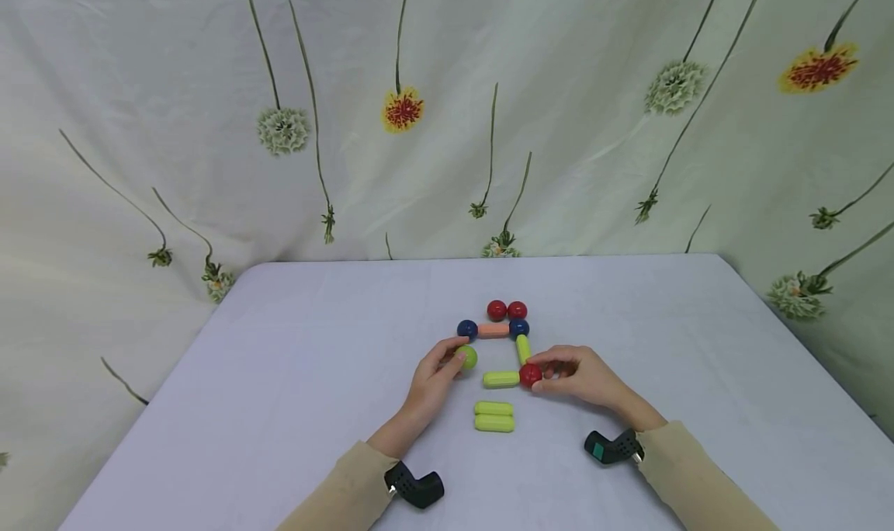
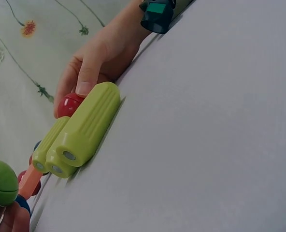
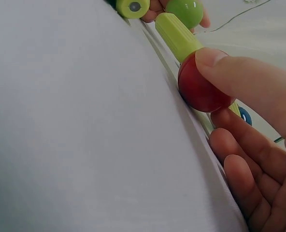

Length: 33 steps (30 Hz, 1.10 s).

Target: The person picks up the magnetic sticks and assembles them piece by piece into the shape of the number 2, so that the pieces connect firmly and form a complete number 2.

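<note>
My left hand (image 1: 428,382) pinches a glossy green ball (image 1: 466,357) at the left of a chain of toy pieces. Over on the right side, my right hand (image 1: 585,374) grips a red ball (image 1: 530,375) between thumb and fingers. A yellow-green ridged rod (image 1: 500,380) runs left from that red ball, its free end near the green ball. Another yellow-green rod (image 1: 523,348) leads up from it to a blue ball (image 1: 519,327). From there an orange rod (image 1: 493,330) reaches a second blue ball (image 1: 467,329), just above my left fingertips.
Two yellow-green rods (image 1: 494,423) lie side by side nearer to me, with metal discs in their ends. Two red balls (image 1: 497,310) sit together beyond the orange rod. A white cloth covers the table (image 1: 314,345); a flower-print curtain (image 1: 447,166) hangs behind it.
</note>
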Motion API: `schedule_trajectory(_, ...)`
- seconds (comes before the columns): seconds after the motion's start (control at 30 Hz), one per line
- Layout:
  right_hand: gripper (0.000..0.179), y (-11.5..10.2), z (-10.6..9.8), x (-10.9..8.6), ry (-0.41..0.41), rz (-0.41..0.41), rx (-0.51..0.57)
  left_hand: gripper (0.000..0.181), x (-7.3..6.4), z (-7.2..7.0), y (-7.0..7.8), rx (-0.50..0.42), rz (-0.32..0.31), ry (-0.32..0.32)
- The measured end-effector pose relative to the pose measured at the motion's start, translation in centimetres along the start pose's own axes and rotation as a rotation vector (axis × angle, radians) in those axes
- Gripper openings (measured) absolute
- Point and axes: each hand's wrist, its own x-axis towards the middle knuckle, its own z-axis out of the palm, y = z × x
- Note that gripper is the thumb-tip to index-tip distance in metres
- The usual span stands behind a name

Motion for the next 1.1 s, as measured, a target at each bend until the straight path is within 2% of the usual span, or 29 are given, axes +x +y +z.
schedule_trajectory(0.23,0.032,-0.1,0.0,0.0,-0.005,0.013,-0.006,0.031,0.0,-0.1,0.2,-0.01,0.025,-0.016)
schedule_trajectory(0.43,0.032,-0.4,0.0,0.0,-0.006,0.036,-0.002,0.027,-0.7,-0.2,2.6,0.016,0.026,-0.027)
schedule_trajectory(0.47,0.032,-0.5,0.0,0.0,-0.006,0.039,-0.001,0.027,-0.7,-0.2,2.6,0.02,0.025,-0.027)
schedule_trajectory(0.67,0.032,-0.5,0.0,0.0,-0.007,0.049,-0.003,0.028,-0.1,-0.1,0.1,0.024,0.032,-0.021)
schedule_trajectory(0.97,0.033,-0.3,0.0,0.0,-0.009,0.043,-0.003,0.027,0.0,0.0,0.0,0.028,0.013,-0.025)
schedule_trajectory(1.1,0.033,-0.3,-0.1,0.0,-0.011,0.039,-0.002,0.026,-0.1,0.0,0.5,0.029,0.001,-0.029)
